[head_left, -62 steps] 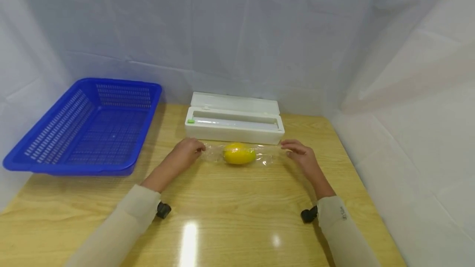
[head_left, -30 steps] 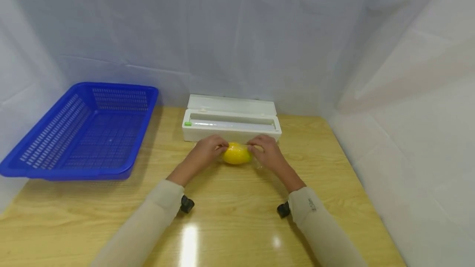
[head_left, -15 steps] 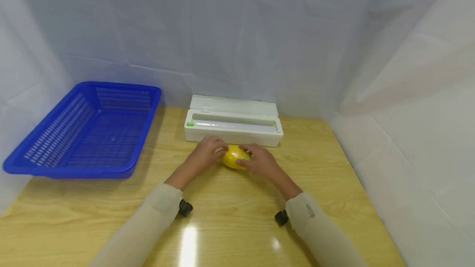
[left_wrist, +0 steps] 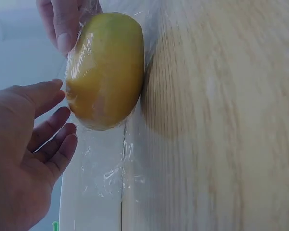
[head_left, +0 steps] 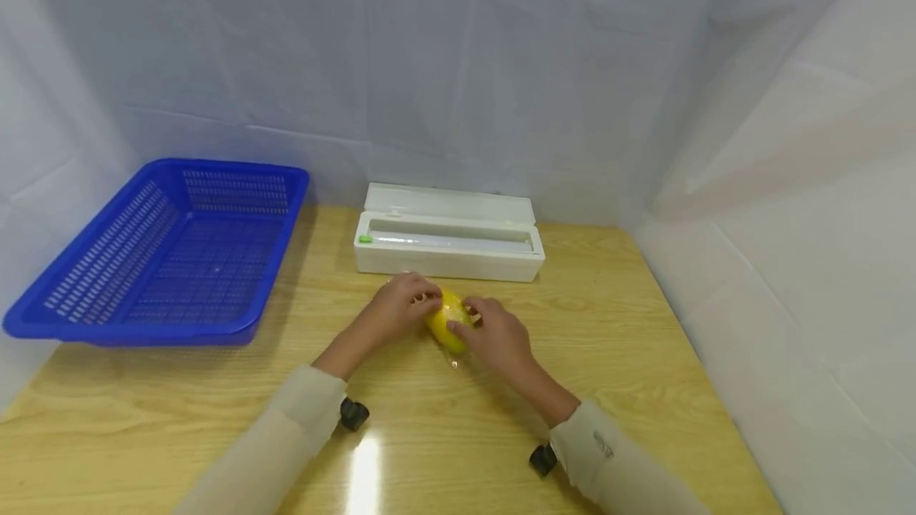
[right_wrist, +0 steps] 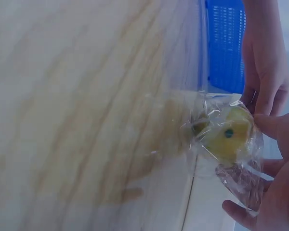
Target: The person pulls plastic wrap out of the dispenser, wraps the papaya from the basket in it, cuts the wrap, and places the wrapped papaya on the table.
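We see a lemon (head_left: 448, 316) wrapped in clear film (right_wrist: 236, 178) on the worktop (head_left: 429, 420), near the white film box (head_left: 449, 242). Our left hand (head_left: 401, 304) touches its left side with loosely bent fingers (left_wrist: 55, 144) a little apart. Our right hand (head_left: 494, 334) holds its right side, fingers curled on the film. A blue basket (head_left: 164, 249) stands far left.

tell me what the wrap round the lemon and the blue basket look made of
Wrap: thin clear plastic film, glossy, judging by its crinkles and glints over the lemon. Blue basket: likely rigid moulded plastic, with an even colour and slotted mesh walls.
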